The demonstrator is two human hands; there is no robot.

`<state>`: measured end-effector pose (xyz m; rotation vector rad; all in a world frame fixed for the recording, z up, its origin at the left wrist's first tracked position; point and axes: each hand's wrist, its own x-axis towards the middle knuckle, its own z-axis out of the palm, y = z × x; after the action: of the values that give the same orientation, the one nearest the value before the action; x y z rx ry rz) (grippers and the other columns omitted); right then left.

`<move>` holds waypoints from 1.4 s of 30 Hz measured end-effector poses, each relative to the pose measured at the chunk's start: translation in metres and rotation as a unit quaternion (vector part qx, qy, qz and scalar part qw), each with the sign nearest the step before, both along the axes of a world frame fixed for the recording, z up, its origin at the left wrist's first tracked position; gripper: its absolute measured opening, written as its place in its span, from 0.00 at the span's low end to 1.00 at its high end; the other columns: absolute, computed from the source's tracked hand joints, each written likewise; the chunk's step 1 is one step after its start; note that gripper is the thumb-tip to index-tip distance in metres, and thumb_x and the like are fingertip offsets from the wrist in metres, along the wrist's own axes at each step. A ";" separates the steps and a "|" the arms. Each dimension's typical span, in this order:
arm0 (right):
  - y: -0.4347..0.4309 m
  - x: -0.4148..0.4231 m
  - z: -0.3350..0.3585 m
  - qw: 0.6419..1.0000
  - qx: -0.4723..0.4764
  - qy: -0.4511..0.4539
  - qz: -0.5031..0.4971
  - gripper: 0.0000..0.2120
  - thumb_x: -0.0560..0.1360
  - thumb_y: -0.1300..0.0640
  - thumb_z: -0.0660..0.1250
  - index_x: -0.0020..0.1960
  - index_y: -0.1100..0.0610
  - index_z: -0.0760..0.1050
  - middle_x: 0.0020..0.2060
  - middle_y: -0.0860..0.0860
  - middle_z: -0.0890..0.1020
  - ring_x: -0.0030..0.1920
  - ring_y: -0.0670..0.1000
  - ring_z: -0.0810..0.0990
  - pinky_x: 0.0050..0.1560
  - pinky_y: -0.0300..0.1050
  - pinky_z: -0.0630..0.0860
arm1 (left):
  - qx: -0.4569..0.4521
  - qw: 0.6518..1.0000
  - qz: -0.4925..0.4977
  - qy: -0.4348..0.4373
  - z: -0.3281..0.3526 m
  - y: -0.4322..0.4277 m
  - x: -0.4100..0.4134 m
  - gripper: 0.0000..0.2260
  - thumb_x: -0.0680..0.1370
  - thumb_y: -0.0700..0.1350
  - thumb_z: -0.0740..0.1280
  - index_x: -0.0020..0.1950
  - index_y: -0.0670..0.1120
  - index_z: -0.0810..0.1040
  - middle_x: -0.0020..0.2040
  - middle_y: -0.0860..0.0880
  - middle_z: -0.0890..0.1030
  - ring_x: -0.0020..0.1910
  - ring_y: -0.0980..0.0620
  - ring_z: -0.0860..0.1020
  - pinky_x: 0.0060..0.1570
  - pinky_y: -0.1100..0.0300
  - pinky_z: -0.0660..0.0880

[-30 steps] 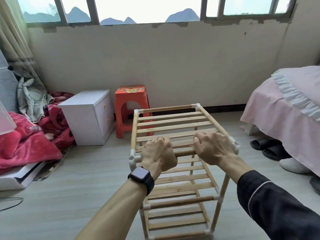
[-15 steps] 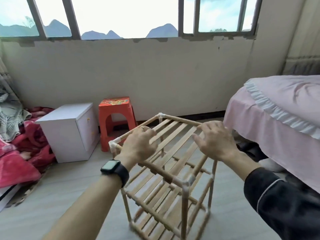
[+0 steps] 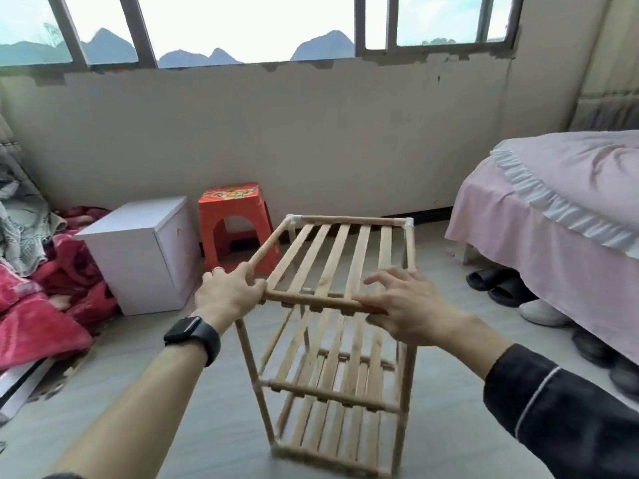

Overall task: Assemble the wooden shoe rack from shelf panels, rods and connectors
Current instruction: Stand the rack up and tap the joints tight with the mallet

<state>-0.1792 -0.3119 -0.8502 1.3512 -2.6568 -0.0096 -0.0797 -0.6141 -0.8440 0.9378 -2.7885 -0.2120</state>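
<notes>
Far out to the left of the grip, a red blanket (image 3: 52, 305) lies heaped on the floor with a grey cloth (image 3: 20, 229) above it. Nearer, just left of and beyond the left hand, stands a white cabinet (image 3: 138, 257). An orange plastic stool (image 3: 235, 223) is beside the cabinet, straight past that hand's knuckles.

The left hand (image 3: 228, 295), with a black smartwatch (image 3: 192, 333) on its wrist and a ring (image 3: 218, 270) on one finger, has its fingers curled round the near-left corner of the wooden shoe rack (image 3: 332, 257). One finger reaches along the left side rod.

The rack sits between the two hands. Its slatted top shelf runs away from the grip to two white connectors (image 3: 409, 222) at the far corners. Two more slatted shelves sit directly below the hands. The foot of the rack is blurred, so whether it touches the floor cannot be told.

The right hand (image 3: 404, 305) rests on the near-right corner of the top shelf, its fingers spread and nearly straight across the front rod and the slats, closed on nothing. A dark sleeve (image 3: 570, 420) covers the forearm behind it.

To the right of this hand is a bed with a pink cover (image 3: 553, 216). Dark slippers (image 3: 491, 285) and a white shoe (image 3: 543, 312) lie at its foot.
</notes>
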 end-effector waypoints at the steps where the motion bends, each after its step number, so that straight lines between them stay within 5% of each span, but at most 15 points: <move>1: 0.006 -0.008 0.002 0.999 0.007 0.010 -0.043 0.18 0.82 0.43 0.60 0.71 0.34 0.69 0.76 0.46 0.64 0.77 0.52 0.57 0.72 0.58 0.60 | -0.018 1.000 -0.020 0.005 -0.001 0.009 0.006 0.17 0.80 0.62 0.54 0.61 0.58 0.76 0.50 0.47 0.71 0.50 0.47 0.70 0.45 0.53 0.71; 5: 0.013 -0.024 0.013 0.986 -0.021 0.006 -0.163 0.18 0.81 0.51 0.61 0.67 0.36 0.76 0.75 0.46 0.68 0.75 0.53 0.61 0.70 0.58 0.63 | -0.002 0.976 -0.206 0.066 -0.008 0.062 0.027 0.21 0.82 0.63 0.52 0.46 0.54 0.80 0.40 0.54 0.76 0.37 0.59 0.74 0.33 0.62 0.69; 9: 0.007 -0.006 0.023 0.943 -0.253 -0.187 -0.108 0.13 0.83 0.50 0.62 0.63 0.49 0.81 0.64 0.49 0.80 0.60 0.47 0.76 0.59 0.44 0.71 | 0.219 0.896 -0.382 0.066 -0.014 0.118 0.028 0.14 0.78 0.65 0.56 0.55 0.64 0.77 0.44 0.61 0.82 0.42 0.65 0.80 0.38 0.72 0.74; 11: 0.006 0.013 0.029 0.932 -0.265 -0.230 -0.092 0.18 0.82 0.41 0.60 0.64 0.50 0.79 0.62 0.49 0.81 0.59 0.48 0.78 0.57 0.46 0.73 | 0.261 0.866 -0.414 0.107 -0.015 0.123 0.015 0.09 0.79 0.56 0.62 0.58 0.63 0.78 0.47 0.60 0.83 0.46 0.63 0.82 0.44 0.69 0.77; 14: 0.003 0.039 0.031 0.955 -0.151 -0.234 -0.100 0.34 0.76 0.26 0.55 0.70 0.49 0.73 0.68 0.50 0.76 0.67 0.52 0.73 0.65 0.56 0.71 | 0.117 0.911 -0.343 0.197 -0.010 0.096 -0.011 0.12 0.78 0.54 0.59 0.57 0.59 0.78 0.54 0.54 0.82 0.51 0.62 0.78 0.50 0.61 0.75; 16: -0.005 0.052 0.026 0.971 -0.051 -0.194 -0.128 0.45 0.71 0.22 0.57 0.76 0.51 0.64 0.74 0.53 0.69 0.73 0.56 0.67 0.71 0.60 0.67 | -0.031 0.952 -0.279 0.120 -0.009 0.070 -0.029 0.16 0.80 0.57 0.56 0.64 0.58 0.76 0.64 0.49 0.78 0.62 0.52 0.73 0.61 0.52 0.70; 19: -0.020 0.060 0.010 0.971 0.034 -0.151 -0.180 0.51 0.73 0.27 0.63 0.82 0.56 0.48 0.80 0.60 0.57 0.79 0.63 0.56 0.77 0.64 0.56 | -0.069 0.961 -0.269 -0.012 -0.010 0.049 -0.048 0.22 0.82 0.62 0.49 0.71 0.58 0.73 0.72 0.49 0.73 0.70 0.47 0.69 0.69 0.44 0.64; 21: -0.029 0.057 -0.001 0.974 0.015 -0.103 -0.203 0.45 0.76 0.34 0.63 0.81 0.60 0.51 0.76 0.62 0.63 0.74 0.64 0.63 0.73 0.62 0.63 | -0.078 0.956 -0.281 -0.013 -0.011 0.047 -0.054 0.24 0.83 0.63 0.46 0.70 0.58 0.73 0.72 0.50 0.74 0.69 0.47 0.70 0.68 0.45 0.64; 23: -0.028 0.046 -0.005 0.980 -0.046 -0.054 -0.188 0.31 0.78 0.42 0.64 0.73 0.59 0.64 0.64 0.58 0.72 0.61 0.58 0.72 0.60 0.56 0.74 | -0.084 0.954 -0.288 -0.010 -0.012 0.046 -0.053 0.29 0.81 0.67 0.42 0.69 0.58 0.74 0.68 0.48 0.76 0.65 0.47 0.72 0.66 0.46 0.65; 26: -0.001 0.019 -0.002 0.985 -0.057 -0.054 -0.156 0.17 0.76 0.47 0.64 0.63 0.52 0.71 0.56 0.51 0.74 0.53 0.53 0.72 0.53 0.51 0.76 | -0.106 0.944 -0.312 0.008 -0.010 0.048 -0.042 0.39 0.77 0.75 0.36 0.68 0.56 0.76 0.60 0.48 0.78 0.61 0.50 0.73 0.68 0.48 0.65; 29: 0.023 -0.010 0.007 0.976 -0.020 -0.092 -0.196 0.15 0.72 0.51 0.67 0.57 0.51 0.71 0.55 0.49 0.74 0.57 0.54 0.74 0.52 0.49 0.75 | -0.107 0.944 -0.314 -0.002 -0.009 0.066 -0.036 0.44 0.73 0.79 0.36 0.65 0.54 0.78 0.51 0.50 0.79 0.53 0.52 0.77 0.62 0.47 0.71; 33: 0.005 -0.020 0.002 0.982 -0.008 -0.081 -0.168 0.19 0.71 0.43 0.66 0.56 0.51 0.70 0.51 0.49 0.76 0.50 0.53 0.75 0.51 0.52 0.77 | -0.118 0.956 -0.267 0.029 -0.014 0.086 -0.035 0.44 0.72 0.79 0.35 0.52 0.51 0.78 0.40 0.53 0.77 0.41 0.53 0.77 0.48 0.49 0.78; 42: 0.005 -0.028 -0.010 0.988 -0.076 -0.037 -0.132 0.09 0.71 0.47 0.65 0.47 0.50 0.70 0.38 0.46 0.74 0.37 0.48 0.73 0.41 0.46 0.75 | -0.142 0.961 -0.232 0.041 -0.011 0.090 -0.038 0.34 0.75 0.74 0.42 0.44 0.50 0.76 0.36 0.51 0.78 0.36 0.50 0.78 0.42 0.50 0.79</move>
<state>-0.2074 -0.3074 -0.8600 0.9645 -2.8115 0.2102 -0.1180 -0.5241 -0.8545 0.1984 -2.8133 0.0834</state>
